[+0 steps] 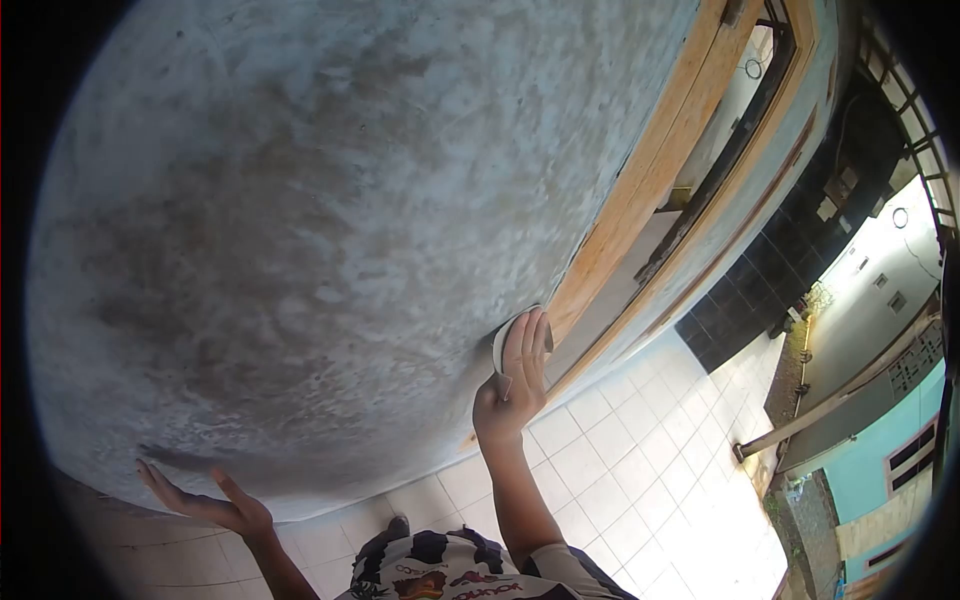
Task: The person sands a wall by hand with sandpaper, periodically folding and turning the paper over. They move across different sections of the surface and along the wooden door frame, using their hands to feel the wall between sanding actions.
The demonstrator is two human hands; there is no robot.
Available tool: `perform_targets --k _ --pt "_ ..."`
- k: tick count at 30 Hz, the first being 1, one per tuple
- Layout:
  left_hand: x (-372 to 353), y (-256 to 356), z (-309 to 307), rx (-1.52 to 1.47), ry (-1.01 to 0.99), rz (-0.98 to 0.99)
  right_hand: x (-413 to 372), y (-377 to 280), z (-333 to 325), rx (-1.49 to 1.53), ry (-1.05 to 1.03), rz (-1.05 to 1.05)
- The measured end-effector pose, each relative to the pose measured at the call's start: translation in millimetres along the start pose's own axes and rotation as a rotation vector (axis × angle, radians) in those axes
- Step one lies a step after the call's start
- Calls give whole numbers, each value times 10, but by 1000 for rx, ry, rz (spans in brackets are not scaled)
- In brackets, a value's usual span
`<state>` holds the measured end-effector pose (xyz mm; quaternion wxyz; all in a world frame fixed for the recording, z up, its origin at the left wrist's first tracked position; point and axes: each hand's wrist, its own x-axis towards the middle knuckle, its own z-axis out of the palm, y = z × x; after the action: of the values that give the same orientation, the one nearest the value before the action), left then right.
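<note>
Right hand [520, 375] hides most of the pale pad [499, 345] pressed on the wall [300, 200]

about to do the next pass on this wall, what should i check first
1. Pad under right hand: ok, fingers lie flat over it.
2. Pad against wall: ok, pressed on.
3. Left hand away from pad: ok, open, low beside the wall.
4. Room before the wooden frame: not ok, fingertips almost at its edge.
5. Pad wear: cannot tell, face hidden.
</note>
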<state>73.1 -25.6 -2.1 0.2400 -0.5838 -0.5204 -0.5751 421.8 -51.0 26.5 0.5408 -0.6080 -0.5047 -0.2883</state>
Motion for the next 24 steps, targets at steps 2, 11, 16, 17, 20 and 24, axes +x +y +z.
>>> perform_targets --k 2,11,16,17,20,24 --pt "40 -93 175 -203 -60 -94 97 -140 -6 -46 31 97" --pt "43 -78 35 -112 -456 -120 73 -233 52 -166 47 155" --pt "130 14 3 47 -473 -65 -7 -176 23 -152 -20 134" --pt "98 -19 19 73 -448 -20 95 -175 37 -141 33 153" --pt "55 -176 72 112 -455 34 84 -239 51 -138 77 172" --pt "17 -311 187 152 -572 18 -67 -280 90 -155 34 148"
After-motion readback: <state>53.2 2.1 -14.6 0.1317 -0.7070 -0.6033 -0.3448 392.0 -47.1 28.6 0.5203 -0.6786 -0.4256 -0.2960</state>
